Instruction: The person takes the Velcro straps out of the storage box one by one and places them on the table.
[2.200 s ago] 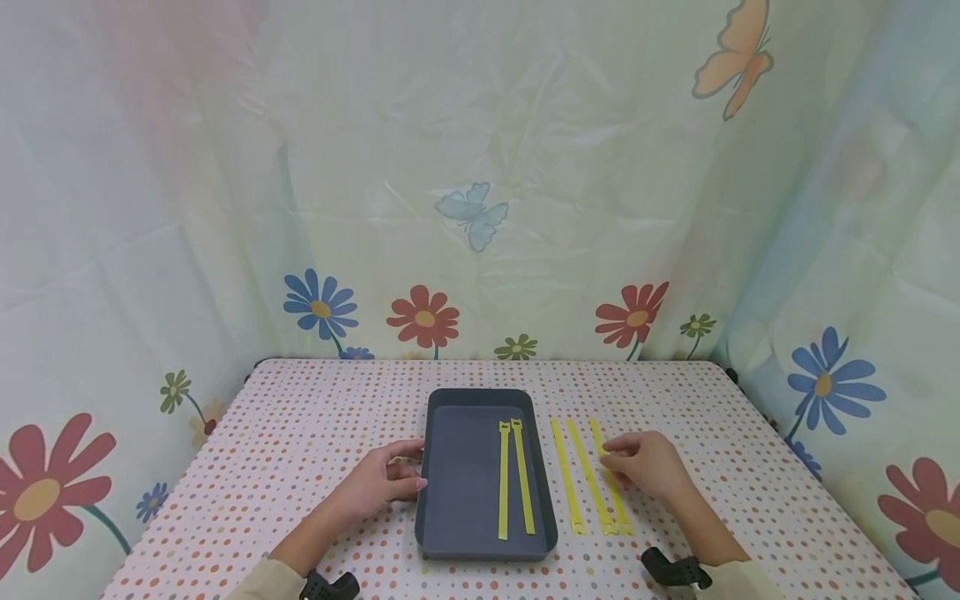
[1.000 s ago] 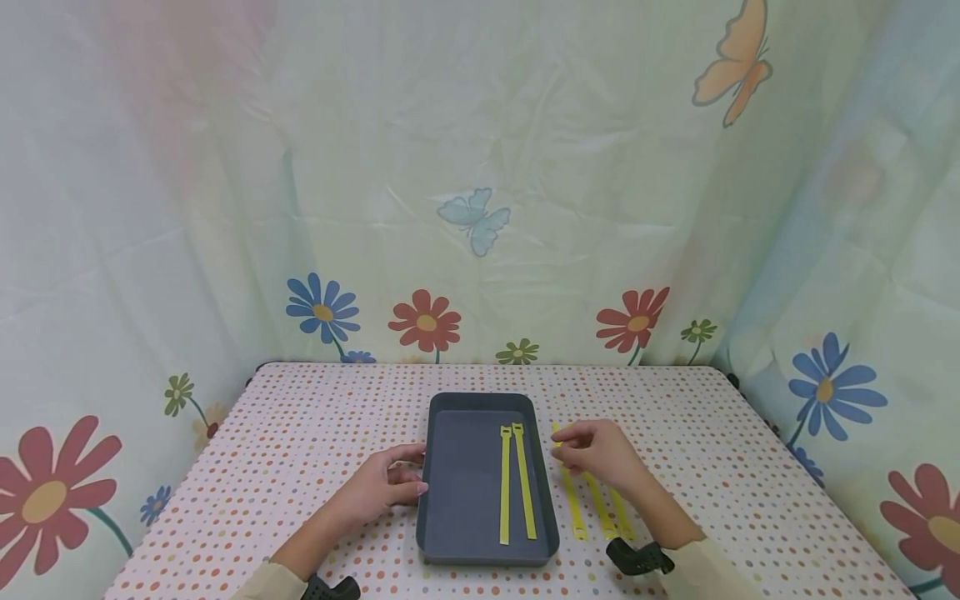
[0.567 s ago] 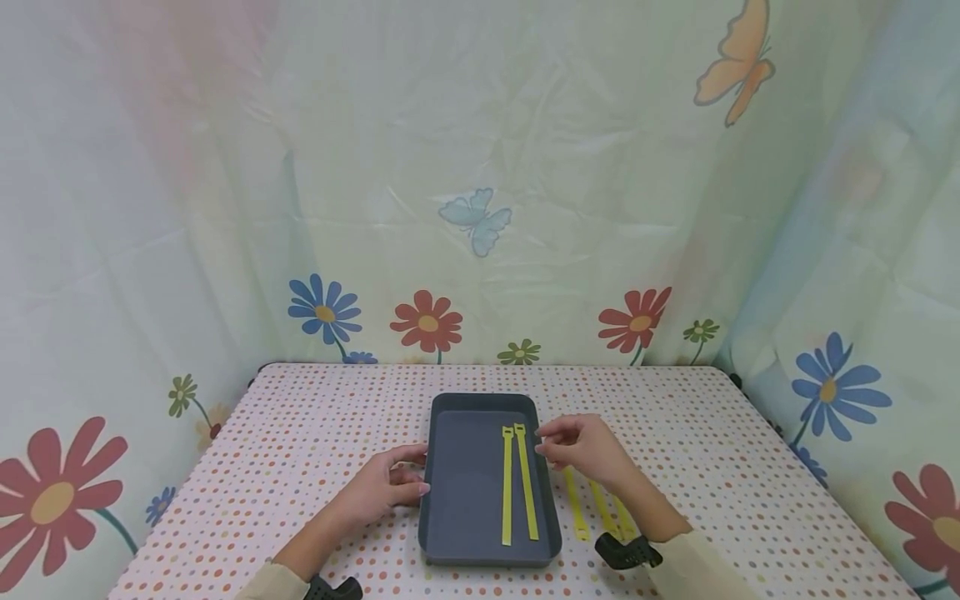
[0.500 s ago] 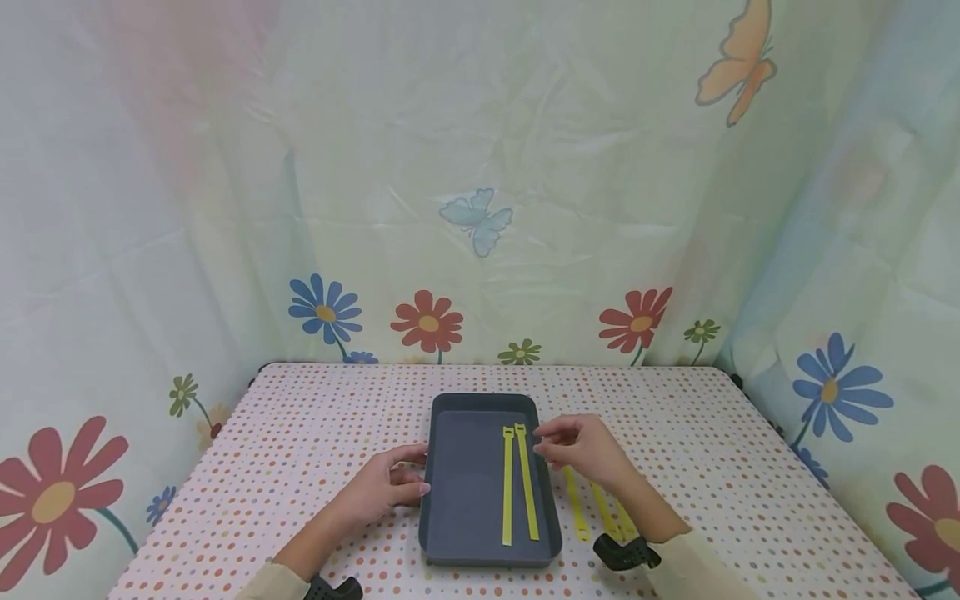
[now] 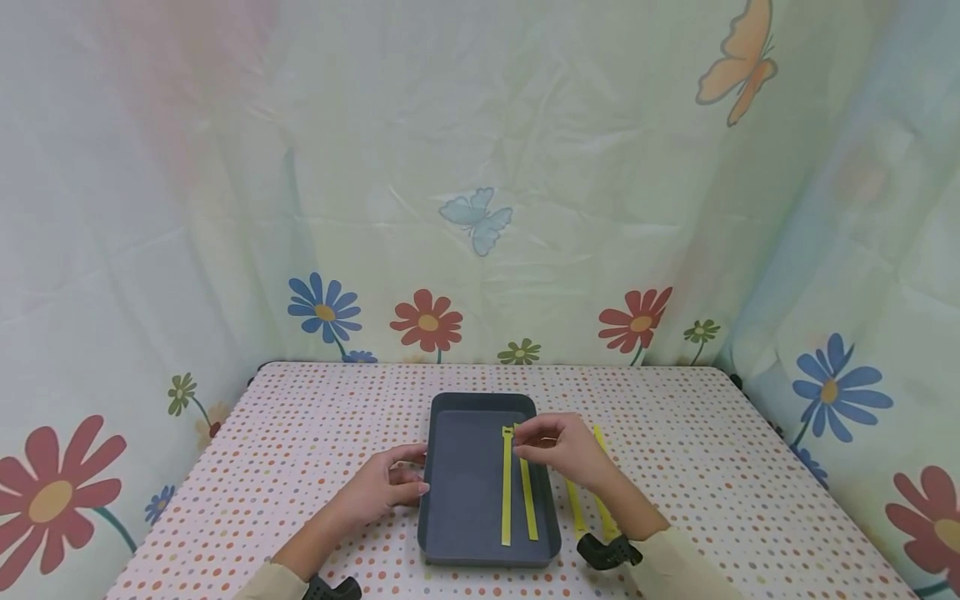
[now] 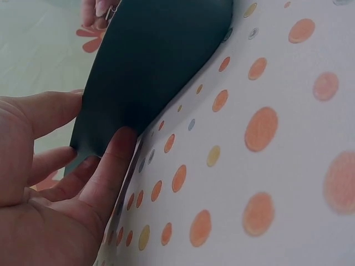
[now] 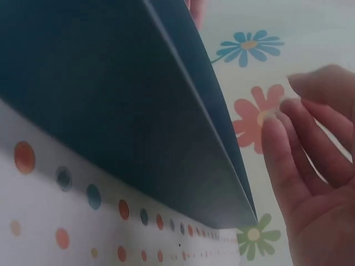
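Observation:
In the head view my left hand [image 5: 382, 486] holds the left side of a dark grey tray [image 5: 452, 557], thumb at the rim. The left wrist view shows its fingers against the outer wall of the tray [image 6: 161, 50]. Above the tray's right side hovers my right hand [image 5: 561, 450], fingertips over the slotted head of one yellow cable strap [image 5: 529, 504], partly hiding it. Beside that strap lies another yellow cable strap [image 5: 506, 492]. In the right wrist view the right hand [image 7: 316, 149] has bent fingers, a gap at the thumb, and nothing visible between them.
On the dotted table [image 5: 337, 400], right of the tray, lie several yellow straps [image 5: 576, 507], partly covered by the right forearm. A flowered curtain [image 5: 360, 208] rises behind the table and along both sides.
My right hand has moved left, from above the straps on the table, across the tray's right rim to above the straps inside. My left hand has stayed at the tray's left side.

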A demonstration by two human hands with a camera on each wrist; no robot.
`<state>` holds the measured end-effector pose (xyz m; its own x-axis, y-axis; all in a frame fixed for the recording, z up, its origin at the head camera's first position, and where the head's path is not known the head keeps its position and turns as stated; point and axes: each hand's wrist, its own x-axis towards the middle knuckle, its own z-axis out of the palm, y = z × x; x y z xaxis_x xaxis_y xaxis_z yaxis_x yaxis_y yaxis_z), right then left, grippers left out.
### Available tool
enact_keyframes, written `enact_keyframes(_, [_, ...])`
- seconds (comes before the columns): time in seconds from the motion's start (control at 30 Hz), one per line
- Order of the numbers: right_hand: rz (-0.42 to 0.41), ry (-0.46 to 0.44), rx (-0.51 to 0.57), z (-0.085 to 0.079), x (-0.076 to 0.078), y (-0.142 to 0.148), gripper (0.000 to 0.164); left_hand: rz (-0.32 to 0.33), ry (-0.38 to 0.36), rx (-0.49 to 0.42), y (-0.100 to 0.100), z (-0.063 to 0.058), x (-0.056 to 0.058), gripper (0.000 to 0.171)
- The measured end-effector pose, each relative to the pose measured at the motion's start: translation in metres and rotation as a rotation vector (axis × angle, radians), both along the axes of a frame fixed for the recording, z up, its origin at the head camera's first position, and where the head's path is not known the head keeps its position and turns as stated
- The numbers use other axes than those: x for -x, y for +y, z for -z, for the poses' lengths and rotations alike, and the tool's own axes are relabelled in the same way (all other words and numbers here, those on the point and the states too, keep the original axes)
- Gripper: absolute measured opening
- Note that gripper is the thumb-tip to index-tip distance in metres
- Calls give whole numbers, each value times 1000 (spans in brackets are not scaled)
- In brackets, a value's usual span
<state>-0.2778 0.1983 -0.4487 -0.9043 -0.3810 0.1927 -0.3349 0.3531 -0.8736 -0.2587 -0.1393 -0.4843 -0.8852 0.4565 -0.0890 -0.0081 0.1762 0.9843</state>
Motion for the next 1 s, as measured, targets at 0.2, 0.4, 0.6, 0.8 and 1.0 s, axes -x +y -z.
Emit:
enact_keyframes(0.2, [-169,41,-31,-1,2,-5,28,5,-8,-4,-1,2,1,71])
enact_keyframes(0.4, [-231,63,-100,-1,9,-8,28,8,-6,-5,-1,2,1,72])
enact_keyframes(0.6, [-268,33,-189,-5,16,-12,27,12,-1,-8,-1,1,1,71])
enact_keyframes(0.8, [-316,12,-262,-8,22,-13,26,11,4,-11,-1,0,1,70])
enact_keyframes(1.0, [-372,26,-324,-9,29,-14,26,11,0,-13,-1,-1,0,71])
